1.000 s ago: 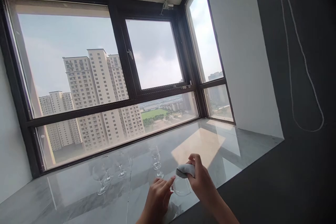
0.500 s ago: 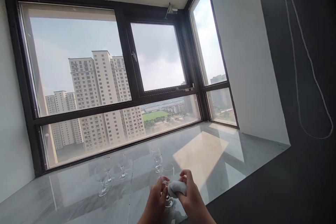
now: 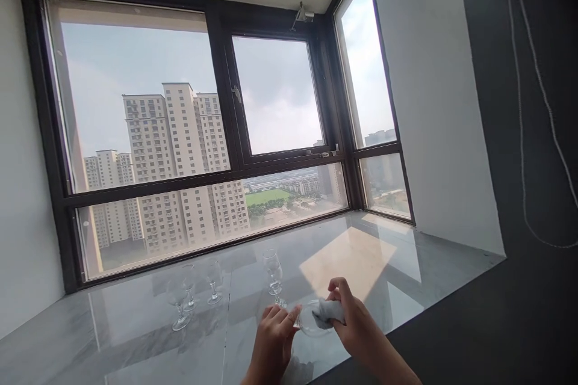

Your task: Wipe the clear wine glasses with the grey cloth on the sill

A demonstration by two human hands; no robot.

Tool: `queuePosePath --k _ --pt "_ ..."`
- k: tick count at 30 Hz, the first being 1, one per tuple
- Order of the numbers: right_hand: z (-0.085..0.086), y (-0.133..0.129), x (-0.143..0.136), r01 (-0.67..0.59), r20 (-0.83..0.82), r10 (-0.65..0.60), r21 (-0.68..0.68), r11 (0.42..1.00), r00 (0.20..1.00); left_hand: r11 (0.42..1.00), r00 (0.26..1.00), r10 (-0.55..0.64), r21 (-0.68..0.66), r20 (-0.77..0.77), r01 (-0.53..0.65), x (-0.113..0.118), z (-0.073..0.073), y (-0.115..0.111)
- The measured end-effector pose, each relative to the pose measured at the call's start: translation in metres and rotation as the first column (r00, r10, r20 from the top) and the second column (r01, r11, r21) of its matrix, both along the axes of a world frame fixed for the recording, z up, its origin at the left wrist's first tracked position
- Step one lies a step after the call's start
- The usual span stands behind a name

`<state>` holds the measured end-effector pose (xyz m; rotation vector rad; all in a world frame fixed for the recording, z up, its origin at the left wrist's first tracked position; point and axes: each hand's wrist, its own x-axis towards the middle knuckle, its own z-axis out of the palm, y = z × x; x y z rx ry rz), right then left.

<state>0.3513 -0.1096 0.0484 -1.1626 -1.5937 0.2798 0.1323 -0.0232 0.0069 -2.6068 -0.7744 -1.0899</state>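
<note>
Both hands share the grip on one clear stemmed wine glass [image 3: 310, 320], held tipped on its side just above the near edge of the glossy grey marble window ledge [image 3: 135, 337]. On the person's left, the left hand [image 3: 273, 343] closes its fingertips on the glass at the stem end. Opposite it, the right hand [image 3: 356, 328] is closed around a small wadded grey cloth [image 3: 329, 311] and presses it against the bowl of the glass.

To judge by its thin clear walls, the glass is light, stiff, slick and easily broken, with the stem its weakest part. Supporting the bowl while steadying the base looks like the safer hold, with gentle pressure only. The cloth is soft and shapes itself to the curve.

Both forearms rise from the bottom edge of the view and angle inward, so the hands meet almost fingertip to fingertip, the wrists only slightly bent.

Farther back on the ledge, towards the dark-framed bay window [image 3: 217, 132], stand four more clear stemmed glasses: a pair at left [image 3: 180, 304], one beside them [image 3: 214, 283], and one nearer the hands [image 3: 273, 277]. All are upright.
</note>
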Motion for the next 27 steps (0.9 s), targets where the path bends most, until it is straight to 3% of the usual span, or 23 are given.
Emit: queuePosePath --k 4,8,11,14,16,18,21,23,27 --pt "0.002 -0.002 -0.007 -0.182 -0.181 0.158 -0.123 0.976 0.971 0.990 0.994 -0.108 -0.090 -0.010 0.107 0.000 0.000 -0.003" --pt "0.004 0.001 -0.009 -0.381 -0.506 0.260 -0.152 0.912 0.822 0.939 0.977 -0.206 -0.273 0.048 0.211 0.002 -0.004 -0.002" --pt "0.000 0.008 -0.009 -0.286 -0.591 0.162 -0.123 0.950 0.790 0.896 0.966 -0.227 -0.363 0.123 0.257 0.003 -0.011 0.005" --pt "-0.006 0.016 -0.008 0.014 -0.516 -0.042 -0.059 0.998 0.855 0.860 0.958 -0.193 -0.434 0.211 0.269 0.002 -0.020 0.012" --pt "-0.012 0.020 -0.008 0.208 -0.426 -0.193 -0.011 0.978 0.884 0.819 0.947 -0.153 -0.500 0.282 0.281 0.001 -0.024 0.015" --pt "-0.021 0.025 -0.014 0.296 -0.360 -0.283 -0.021 0.955 0.889 0.765 0.923 -0.117 -0.559 0.367 0.319 0.000 -0.026 0.018" --pt "-0.044 0.033 -0.037 0.235 -0.345 -0.251 -0.087 0.968 0.904 0.705 0.855 -0.073 -0.579 0.514 0.409 -0.002 -0.028 0.022" --pt "-0.062 0.041 -0.057 0.133 -0.339 -0.152 -0.080 0.988 0.928 0.651 0.799 -0.047 -0.588 0.599 0.480 -0.003 -0.027 0.026" --pt "-0.084 0.051 -0.084 0.099 -0.276 -0.111 -0.058 0.993 0.955 0.423 0.653 0.092 -0.623 0.752 0.658 -0.003 -0.023 0.027"
